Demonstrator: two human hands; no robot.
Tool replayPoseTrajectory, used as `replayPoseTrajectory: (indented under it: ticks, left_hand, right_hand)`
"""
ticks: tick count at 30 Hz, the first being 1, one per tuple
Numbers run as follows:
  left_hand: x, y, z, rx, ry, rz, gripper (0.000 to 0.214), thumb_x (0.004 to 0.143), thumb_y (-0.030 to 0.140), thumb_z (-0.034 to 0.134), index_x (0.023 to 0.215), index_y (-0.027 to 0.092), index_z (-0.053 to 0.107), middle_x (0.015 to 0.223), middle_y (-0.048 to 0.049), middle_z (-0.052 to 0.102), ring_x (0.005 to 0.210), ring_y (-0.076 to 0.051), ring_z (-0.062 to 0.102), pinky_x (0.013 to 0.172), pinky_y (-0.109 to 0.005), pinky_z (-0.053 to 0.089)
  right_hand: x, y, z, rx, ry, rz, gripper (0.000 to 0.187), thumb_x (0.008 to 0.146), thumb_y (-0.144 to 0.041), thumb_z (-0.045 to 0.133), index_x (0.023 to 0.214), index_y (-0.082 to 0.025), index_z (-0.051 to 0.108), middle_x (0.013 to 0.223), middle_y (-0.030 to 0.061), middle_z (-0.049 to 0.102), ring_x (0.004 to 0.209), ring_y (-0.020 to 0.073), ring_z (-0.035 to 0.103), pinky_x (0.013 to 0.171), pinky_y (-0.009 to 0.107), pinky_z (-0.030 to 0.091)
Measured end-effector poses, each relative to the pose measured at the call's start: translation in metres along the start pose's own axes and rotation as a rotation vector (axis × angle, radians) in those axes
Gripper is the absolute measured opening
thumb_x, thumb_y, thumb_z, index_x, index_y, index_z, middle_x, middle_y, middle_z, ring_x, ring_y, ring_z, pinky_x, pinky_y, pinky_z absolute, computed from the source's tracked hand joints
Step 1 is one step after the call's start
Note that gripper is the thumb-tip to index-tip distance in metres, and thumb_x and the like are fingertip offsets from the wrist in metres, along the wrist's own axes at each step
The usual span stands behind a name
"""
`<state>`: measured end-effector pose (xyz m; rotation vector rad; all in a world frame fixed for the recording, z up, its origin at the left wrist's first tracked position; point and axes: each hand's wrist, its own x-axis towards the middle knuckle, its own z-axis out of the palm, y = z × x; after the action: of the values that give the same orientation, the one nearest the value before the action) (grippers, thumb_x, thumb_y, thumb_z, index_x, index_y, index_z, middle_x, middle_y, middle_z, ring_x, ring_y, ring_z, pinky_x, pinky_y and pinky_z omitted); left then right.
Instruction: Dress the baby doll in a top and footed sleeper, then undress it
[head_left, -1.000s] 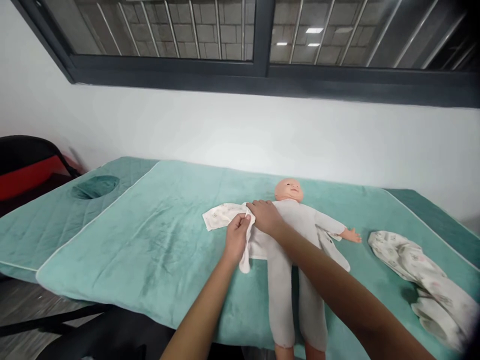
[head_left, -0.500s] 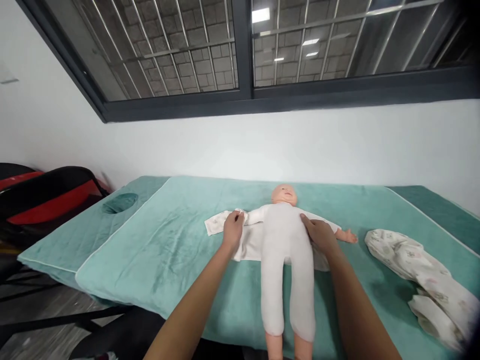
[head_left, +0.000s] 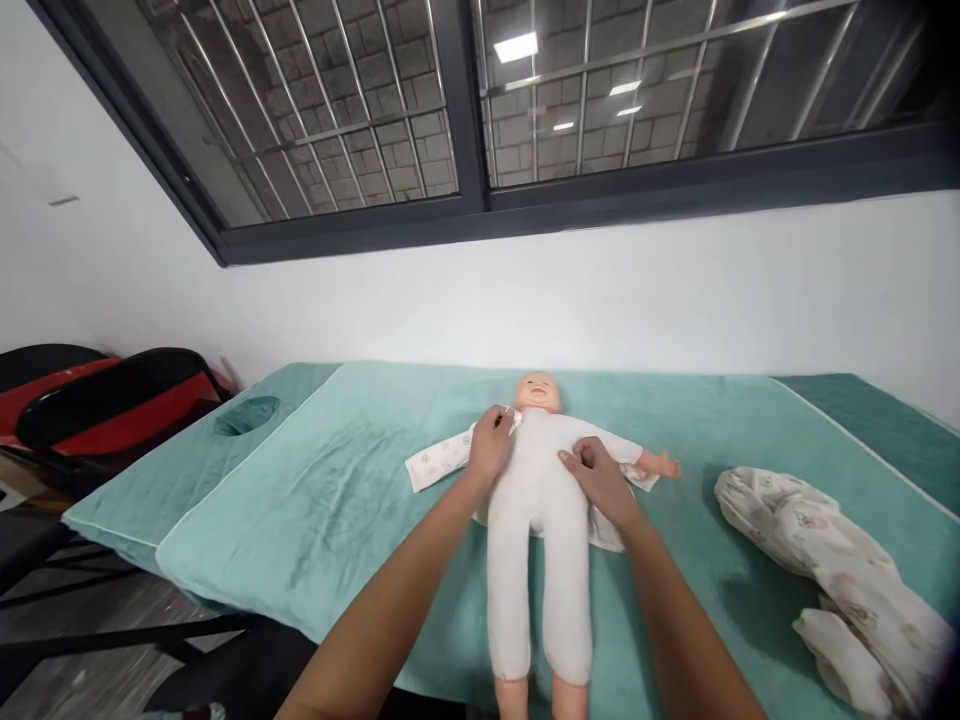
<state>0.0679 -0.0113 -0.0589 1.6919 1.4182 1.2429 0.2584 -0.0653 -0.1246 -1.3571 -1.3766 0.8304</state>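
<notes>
A baby doll (head_left: 538,470) with a white cloth body lies on its back, head towards the wall. A white printed baby shirt (head_left: 442,460) is spread partly beneath it; one sleeve reaches out to the left and covers the doll's arm on that side. My left hand (head_left: 491,443) pinches the shirt's edge at the doll's shoulder, just below the head. Over the other side of the chest rests my right hand (head_left: 602,478), thumb and fingers loosely bent and apart, with nothing visible between them. The doll's right-side arm lies outstretched, its bare hand showing.
Crumpled printed baby clothing (head_left: 832,550) lies to the right on the green-covered massage bed (head_left: 300,510). The bed has a face hole (head_left: 247,415) at its left end. Black and red chairs (head_left: 127,405) stand at the left. A white wall (head_left: 465,310) with a barred window rises behind.
My left hand has drawn the shirt's edge up the doll's arm to the shoulder. My right hand has shifted inward on the chest. The view has also moved slightly.
</notes>
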Motion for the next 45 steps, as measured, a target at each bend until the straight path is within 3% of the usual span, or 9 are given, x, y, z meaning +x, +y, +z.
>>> replayPoseTrajectory:
  ticks: [7,11,14,18,21,27,32,37,45]
  left_hand:
    - [-0.001,0.027,-0.039,0.124,-0.063,-0.012,0.027,0.087,0.039,0.052,0.069,0.02,0.058,0.069,0.0001,0.058,0.073,-0.017,0.054,0.074,-0.029,0.042]
    - [-0.03,0.029,-0.064,0.118,-0.115,0.033,0.023,0.084,0.039,0.057,0.094,0.023,0.07,0.105,-0.006,0.066,0.094,-0.021,0.06,0.086,-0.033,0.046]
    - [-0.066,0.012,-0.074,0.135,-0.081,0.072,0.037,0.083,0.037,0.061,0.119,0.029,0.064,0.13,-0.0067,0.054,0.112,-0.022,0.057,0.091,-0.034,0.048]
    - [-0.112,-0.025,-0.072,0.215,0.017,0.001,0.042,0.079,0.037,0.066,0.119,0.024,0.059,0.121,-0.0081,0.054,0.108,-0.023,0.058,0.091,-0.038,0.049]
    - [-0.13,-0.042,-0.064,0.127,-0.035,-0.097,0.037,0.089,0.045,0.055,0.117,0.021,0.058,0.112,-0.0086,0.061,0.099,-0.022,0.061,0.086,-0.038,0.05]
    - [-0.116,-0.041,-0.056,0.08,0.092,-0.129,0.033,0.091,0.046,0.049,0.104,0.018,0.061,0.096,-0.0063,0.068,0.085,-0.021,0.061,0.081,-0.036,0.047]
    - [-0.096,-0.033,-0.081,0.076,0.22,-0.096,0.029,0.09,0.043,0.051,0.093,0.019,0.066,0.086,-0.0031,0.065,0.081,-0.019,0.056,0.077,-0.031,0.043]
    - [-0.088,-0.018,-0.102,-0.146,0.217,-0.159,0.03,0.087,0.048,0.055,0.084,0.02,0.064,0.068,0.0027,0.052,0.062,-0.013,0.044,0.058,-0.025,0.036]
    - [-0.085,-0.021,-0.096,-0.08,0.222,-0.208,0.036,0.087,0.053,0.051,0.071,0.02,0.054,0.069,0.0023,0.05,0.067,-0.013,0.045,0.063,-0.024,0.039]
  right_hand:
    - [-0.001,0.003,0.021,0.267,-0.262,-0.009,0.042,0.085,-0.052,0.058,0.115,-0.027,0.042,0.096,-0.0002,0.05,0.092,0.0187,0.051,0.083,0.032,0.045]
    - [-0.001,0.004,0.022,0.275,-0.263,0.012,0.042,0.085,-0.053,0.059,0.115,-0.027,0.044,0.097,-0.0001,0.049,0.095,0.0186,0.05,0.087,0.031,0.045]
    - [-0.001,0.002,0.021,0.323,-0.245,-0.001,0.042,0.084,-0.054,0.061,0.112,-0.027,0.046,0.1,0.0,0.052,0.095,0.0181,0.052,0.086,0.03,0.045]
    - [-0.002,-0.004,0.015,0.322,-0.185,0.144,0.042,0.081,-0.062,0.059,0.09,-0.023,0.05,0.078,-0.0024,0.052,0.07,0.0158,0.05,0.061,0.028,0.045]
    - [-0.006,-0.008,0.007,0.314,-0.335,0.291,0.047,0.08,-0.067,0.059,0.082,-0.022,0.048,0.068,-0.0038,0.048,0.062,0.0151,0.05,0.052,0.028,0.043]
    - [-0.016,-0.018,0.004,0.486,-0.454,0.192,0.047,0.071,-0.056,0.076,0.08,-0.022,0.045,0.073,-0.0038,0.053,0.067,0.0138,0.052,0.06,0.027,0.044]
    - [-0.017,-0.019,0.017,0.54,-0.503,0.105,0.044,0.072,-0.051,0.078,0.083,-0.022,0.046,0.073,-0.0045,0.053,0.068,0.0135,0.051,0.065,0.027,0.04]
    - [-0.016,-0.016,0.017,0.57,-0.532,0.058,0.041,0.074,-0.049,0.077,0.084,-0.022,0.047,0.081,-0.0032,0.053,0.075,0.0138,0.052,0.069,0.027,0.042]
    - [-0.017,-0.017,0.025,0.616,-0.424,0.25,0.053,0.071,-0.054,0.076,0.101,-0.027,0.042,0.099,-0.0012,0.057,0.081,0.0154,0.059,0.064,0.029,0.051]
